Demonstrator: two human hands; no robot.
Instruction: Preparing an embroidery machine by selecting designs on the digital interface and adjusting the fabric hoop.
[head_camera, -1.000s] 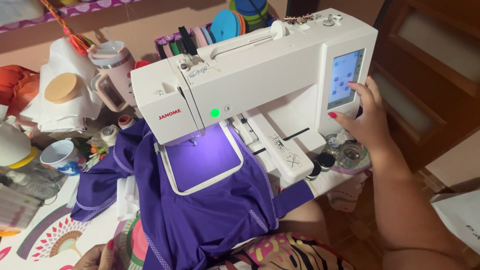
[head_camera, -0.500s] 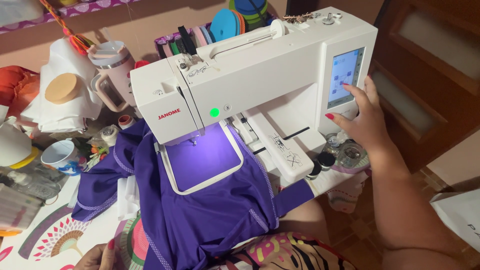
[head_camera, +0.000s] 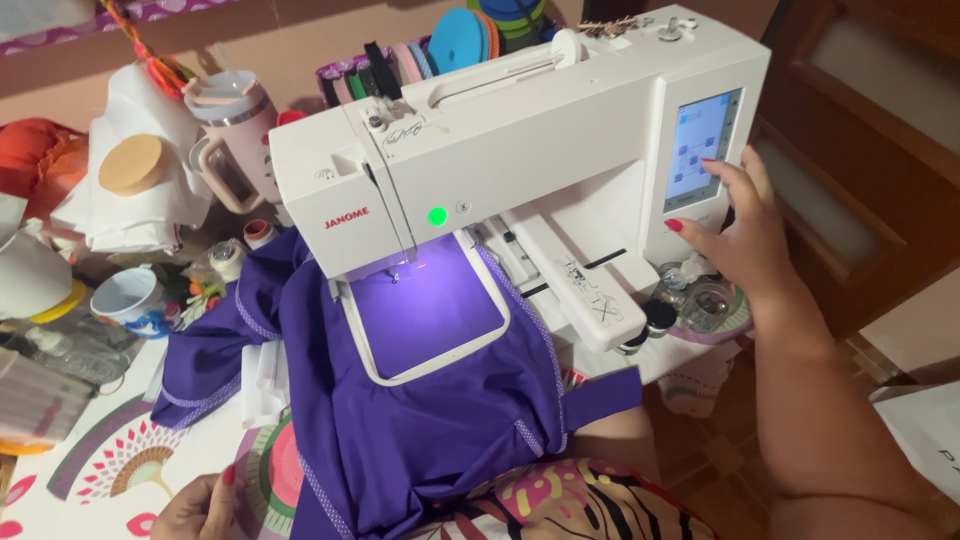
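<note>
Purple fabric (head_camera: 420, 440) is already hooped under the white embroidery machine (head_camera: 520, 150); no stitching showing yet. Right hand (head_camera: 735, 235), fingers spread loosely, is poking its touchscreen (head_camera: 700, 150); left hand (head_camera: 200, 505) is resting empty on the patterned bench (head_camera: 90, 470).

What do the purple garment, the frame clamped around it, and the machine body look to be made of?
Purple garment: thin woven cloth, slight sheen, soft folds, dotted trim. Hoop: probably rigid white plastic, smooth and glossy. Embroidery machine: moulded white plastic, satin finish, with a glossy lit screen that the right hand touches.
</note>
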